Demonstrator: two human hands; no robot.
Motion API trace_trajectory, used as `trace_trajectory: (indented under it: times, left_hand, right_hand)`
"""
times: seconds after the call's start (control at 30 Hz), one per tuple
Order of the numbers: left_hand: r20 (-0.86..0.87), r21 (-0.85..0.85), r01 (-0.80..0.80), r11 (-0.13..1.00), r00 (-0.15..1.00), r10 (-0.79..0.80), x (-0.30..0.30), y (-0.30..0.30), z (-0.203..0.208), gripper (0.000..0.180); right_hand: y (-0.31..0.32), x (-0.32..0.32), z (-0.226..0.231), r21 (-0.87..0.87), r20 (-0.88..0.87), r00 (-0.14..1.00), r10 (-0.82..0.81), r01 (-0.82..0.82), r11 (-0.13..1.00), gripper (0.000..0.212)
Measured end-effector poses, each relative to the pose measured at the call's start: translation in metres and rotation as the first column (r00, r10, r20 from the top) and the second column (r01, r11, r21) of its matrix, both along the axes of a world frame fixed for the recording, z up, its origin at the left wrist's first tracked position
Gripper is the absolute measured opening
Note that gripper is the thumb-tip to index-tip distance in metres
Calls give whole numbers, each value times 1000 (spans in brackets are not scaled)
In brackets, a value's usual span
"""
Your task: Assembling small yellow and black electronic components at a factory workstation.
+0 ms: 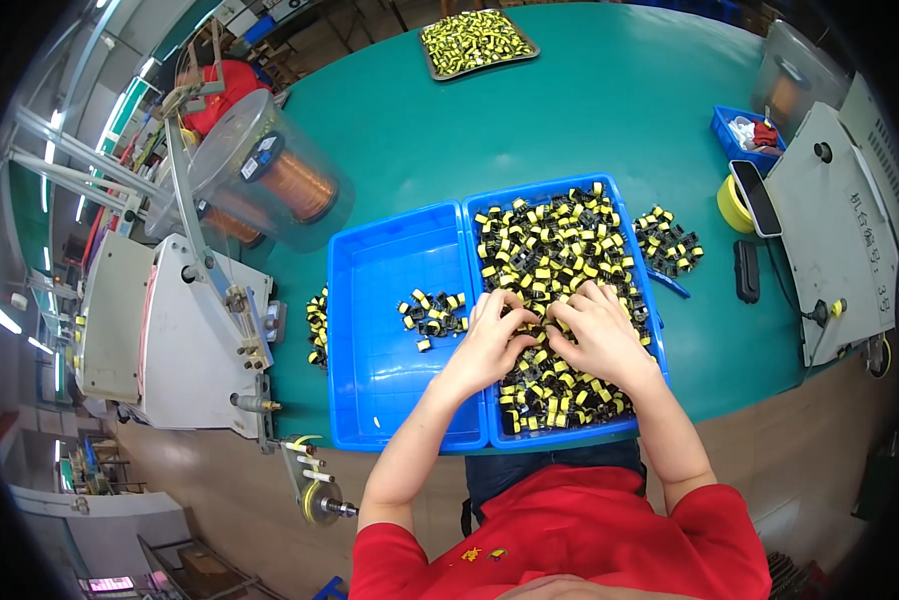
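Both of my hands are low over the right blue tray (625, 215), which is heaped with small black coil bobbins wrapped in yellow tape (550, 250). My left hand (492, 335) reaches in across the divider side, its fingers curled and thumb bent inward. Facing it, my right hand (600, 335) has its fingers bent down among the bobbins. The fingertips of both hands nearly meet, and whatever they pinch is too small and partly hidden. Beside it, the left blue tray (370, 330) holds a small group of the same bobbins (435, 318) near its right wall.
Loose bobbins lie on the green table (390, 120) outside both trays. A metal tray (480, 72) of yellow parts stands at the far edge. Winding machines flank me, with copper wire spools (300, 185) at left. A phone (755, 198) rests on a yellow roll at right.
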State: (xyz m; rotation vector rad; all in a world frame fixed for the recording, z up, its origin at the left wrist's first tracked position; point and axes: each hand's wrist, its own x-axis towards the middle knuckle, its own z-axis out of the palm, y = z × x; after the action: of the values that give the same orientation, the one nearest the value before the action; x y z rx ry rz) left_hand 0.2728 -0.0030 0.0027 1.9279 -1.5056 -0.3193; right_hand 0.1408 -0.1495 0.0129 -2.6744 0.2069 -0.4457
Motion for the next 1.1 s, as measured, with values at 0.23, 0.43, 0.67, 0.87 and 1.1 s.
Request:
trace_trajectory:
  times: [0.23,0.43,0.67,0.87,1.1]
  left_hand:
    - [-232,15,-35,999,972,38,5,1,5,26]
    - [-975,-216,-137,967,-23,-221,19,8,9,33]
    - [-913,-195,-160,968,-332,-239,19,6,14,42]
    - [-907,-174,-165,971,-356,-224,18,5,12,41]
    - [-902,-197,-200,960,-346,-258,20,6,11,38]
  right_hand:
    - [-1,0,-2,2,30,999,24,-24,1000,16]
    - [1,1,-1,84,12,998,62,-63,994,16]
    - [9,4,-4,-11,31,999,8,-7,1000,20]
    - [10,6,-4,28,-8,1000,30,-29,999,16]
    - [10,7,6,392,139,989,-44,-14,920,17]
